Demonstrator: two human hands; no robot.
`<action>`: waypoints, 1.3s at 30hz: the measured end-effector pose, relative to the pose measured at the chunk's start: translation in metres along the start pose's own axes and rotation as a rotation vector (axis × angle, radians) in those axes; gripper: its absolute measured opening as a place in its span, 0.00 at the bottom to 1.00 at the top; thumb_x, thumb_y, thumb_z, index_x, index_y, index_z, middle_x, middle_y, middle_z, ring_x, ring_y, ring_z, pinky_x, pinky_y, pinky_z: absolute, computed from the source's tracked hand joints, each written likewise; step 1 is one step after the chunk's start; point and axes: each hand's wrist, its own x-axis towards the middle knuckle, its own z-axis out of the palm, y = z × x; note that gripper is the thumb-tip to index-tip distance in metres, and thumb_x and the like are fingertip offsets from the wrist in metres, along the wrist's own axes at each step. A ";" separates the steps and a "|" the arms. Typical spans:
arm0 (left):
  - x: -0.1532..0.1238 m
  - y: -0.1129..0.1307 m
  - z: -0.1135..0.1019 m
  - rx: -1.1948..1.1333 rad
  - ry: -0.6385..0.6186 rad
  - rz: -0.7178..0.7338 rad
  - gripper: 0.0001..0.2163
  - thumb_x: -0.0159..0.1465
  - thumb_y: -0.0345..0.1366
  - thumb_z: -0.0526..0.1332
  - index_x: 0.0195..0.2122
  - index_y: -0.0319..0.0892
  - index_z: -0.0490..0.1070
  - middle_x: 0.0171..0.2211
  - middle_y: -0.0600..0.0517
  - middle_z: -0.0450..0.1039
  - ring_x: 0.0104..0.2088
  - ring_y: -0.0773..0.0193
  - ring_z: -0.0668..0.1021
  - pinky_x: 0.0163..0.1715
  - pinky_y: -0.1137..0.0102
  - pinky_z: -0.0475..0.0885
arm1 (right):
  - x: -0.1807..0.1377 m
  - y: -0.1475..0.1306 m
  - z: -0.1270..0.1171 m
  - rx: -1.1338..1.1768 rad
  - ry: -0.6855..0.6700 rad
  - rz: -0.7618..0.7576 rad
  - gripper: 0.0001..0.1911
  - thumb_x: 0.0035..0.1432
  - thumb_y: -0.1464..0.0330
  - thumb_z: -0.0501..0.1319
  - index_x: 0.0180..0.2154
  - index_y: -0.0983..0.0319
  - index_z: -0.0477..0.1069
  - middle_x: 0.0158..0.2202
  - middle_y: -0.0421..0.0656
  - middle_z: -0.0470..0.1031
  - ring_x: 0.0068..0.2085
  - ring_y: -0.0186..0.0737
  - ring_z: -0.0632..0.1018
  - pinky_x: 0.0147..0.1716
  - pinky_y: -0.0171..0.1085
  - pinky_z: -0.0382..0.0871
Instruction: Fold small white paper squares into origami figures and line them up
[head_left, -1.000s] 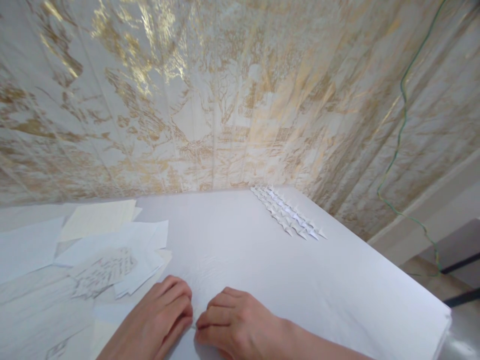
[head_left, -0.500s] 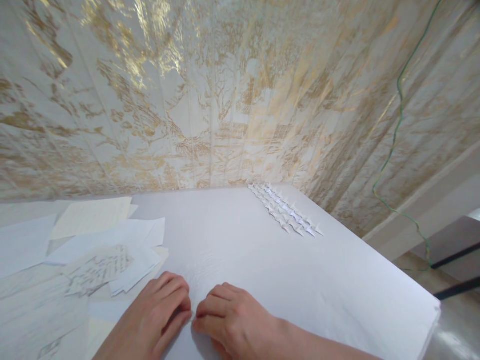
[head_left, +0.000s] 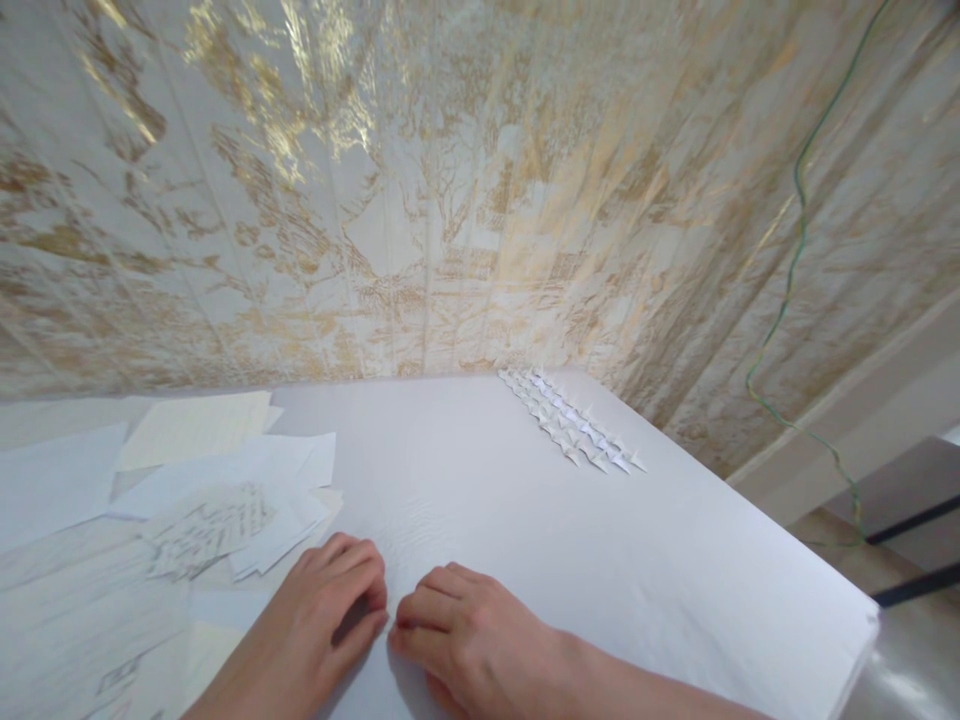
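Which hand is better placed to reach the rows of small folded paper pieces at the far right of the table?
Right, probably. The right hand lies on the side of the folded pieces; the left hand sits beside the loose sheets.

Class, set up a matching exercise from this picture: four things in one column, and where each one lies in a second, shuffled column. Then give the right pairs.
Things:
1. folded paper shapes
2. loose paper sheets
3. green cord
4. left hand and right hand

Places:
A. hanging by the wall on the right
B. near edge of the table, fingertips almost meeting
C. in rows at the table's far right corner
D. spread over the table's left side

Pairs: 1-C, 2-D, 3-A, 4-B
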 end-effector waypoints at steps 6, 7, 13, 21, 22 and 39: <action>0.000 0.003 -0.001 0.016 0.000 -0.009 0.07 0.62 0.31 0.58 0.27 0.45 0.66 0.32 0.55 0.73 0.38 0.57 0.73 0.38 0.64 0.63 | 0.000 0.001 -0.003 -0.003 0.000 -0.013 0.03 0.63 0.72 0.62 0.40 0.64 0.72 0.38 0.43 0.77 0.39 0.41 0.72 0.43 0.37 0.65; 0.000 0.004 -0.002 0.017 -0.007 -0.017 0.07 0.62 0.30 0.58 0.27 0.45 0.66 0.32 0.55 0.73 0.38 0.57 0.73 0.39 0.64 0.63 | 0.001 0.001 -0.002 -0.002 0.006 -0.013 0.04 0.63 0.73 0.62 0.40 0.64 0.72 0.38 0.43 0.76 0.39 0.41 0.72 0.42 0.37 0.65; -0.002 -0.001 0.002 -0.029 0.032 -0.027 0.05 0.61 0.33 0.60 0.28 0.45 0.67 0.32 0.55 0.73 0.39 0.56 0.73 0.39 0.63 0.64 | 0.001 0.003 0.007 0.037 0.020 0.007 0.05 0.59 0.74 0.63 0.39 0.64 0.72 0.40 0.44 0.77 0.40 0.42 0.72 0.44 0.37 0.66; -0.008 0.001 0.001 -0.152 0.113 -0.050 0.06 0.64 0.35 0.55 0.31 0.48 0.69 0.32 0.55 0.74 0.40 0.56 0.73 0.41 0.63 0.65 | -0.001 0.006 0.008 0.060 0.028 -0.008 0.10 0.57 0.75 0.65 0.42 0.64 0.72 0.43 0.43 0.78 0.43 0.42 0.73 0.47 0.36 0.67; -0.008 0.000 0.000 -0.149 0.120 -0.052 0.06 0.64 0.34 0.55 0.31 0.48 0.69 0.32 0.55 0.74 0.40 0.56 0.73 0.41 0.62 0.65 | -0.001 0.006 0.008 0.053 0.023 -0.009 0.10 0.57 0.75 0.65 0.43 0.64 0.71 0.43 0.43 0.78 0.43 0.42 0.73 0.47 0.37 0.67; -0.014 -0.003 0.007 -0.082 0.203 -0.017 0.04 0.62 0.36 0.62 0.38 0.51 0.74 0.38 0.55 0.79 0.44 0.55 0.76 0.46 0.62 0.67 | 0.002 0.013 0.029 -0.036 0.087 -0.030 0.05 0.62 0.70 0.64 0.40 0.62 0.71 0.41 0.42 0.78 0.41 0.41 0.74 0.41 0.37 0.68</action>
